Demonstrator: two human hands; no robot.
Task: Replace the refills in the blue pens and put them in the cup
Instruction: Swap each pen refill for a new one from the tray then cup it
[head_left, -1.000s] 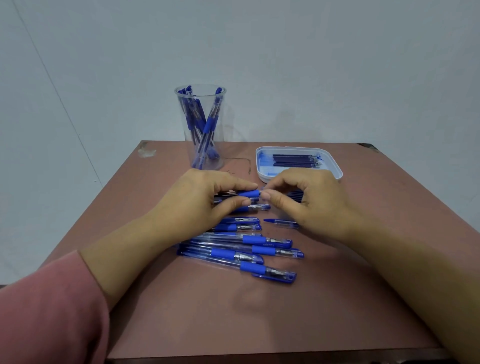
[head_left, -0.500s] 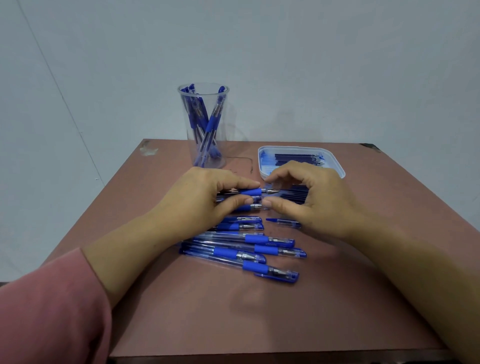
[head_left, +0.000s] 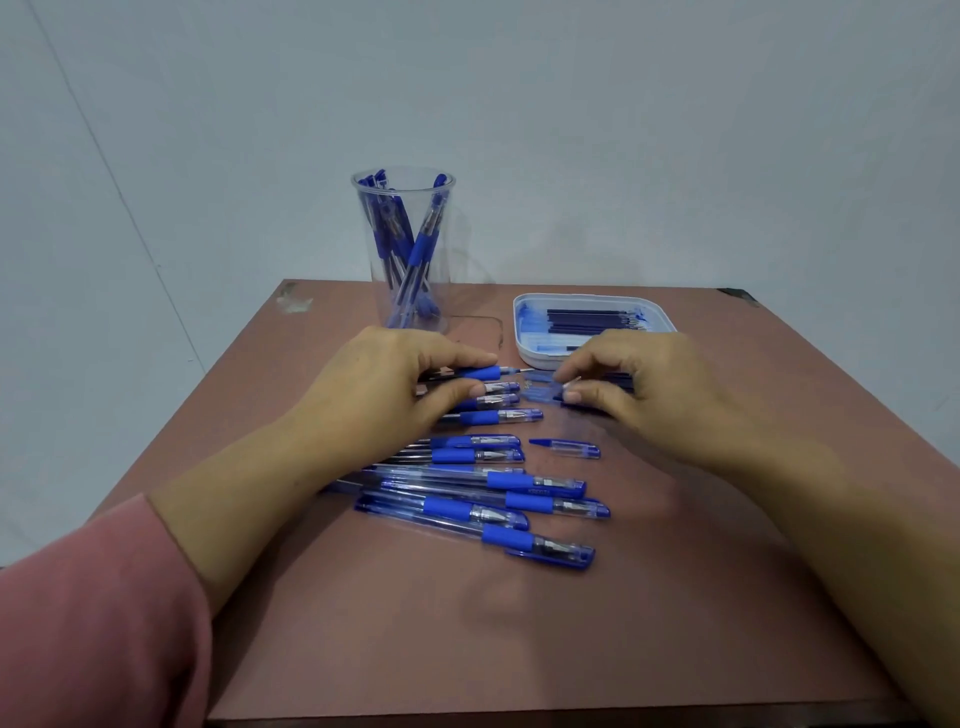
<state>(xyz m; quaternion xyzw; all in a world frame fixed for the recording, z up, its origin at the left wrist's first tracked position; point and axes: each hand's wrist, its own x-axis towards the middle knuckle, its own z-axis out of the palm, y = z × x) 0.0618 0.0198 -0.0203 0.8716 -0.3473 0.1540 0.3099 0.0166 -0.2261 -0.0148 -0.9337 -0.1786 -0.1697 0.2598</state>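
I'm gripping an uncapped blue pen (head_left: 480, 372) in my left hand (head_left: 384, 387), tip pointing right above the table (head_left: 363, 623). My right hand (head_left: 644, 389) is pinching its blurred cap (head_left: 540, 392), just off the tip. Cup (head_left: 405, 249) is standing behind, holding pens.

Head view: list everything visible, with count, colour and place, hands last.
Table: one, reddish-brown, fills the foreground.
Cup: one, clear, far left of centre, holds several blue pens.
Tray: one, white, far right, holds dark refills.
Pens on the table: about nine, blue and clear, lying in a row at centre.
Loose cap: one, clear with blue tip, right of the row.
Held pen: one, blue grip, uncapped.
Sleeve: pink, left arm.
Left hand: grips the held pen.
Right hand: pinches a blurred small part; what it is cannot be told.
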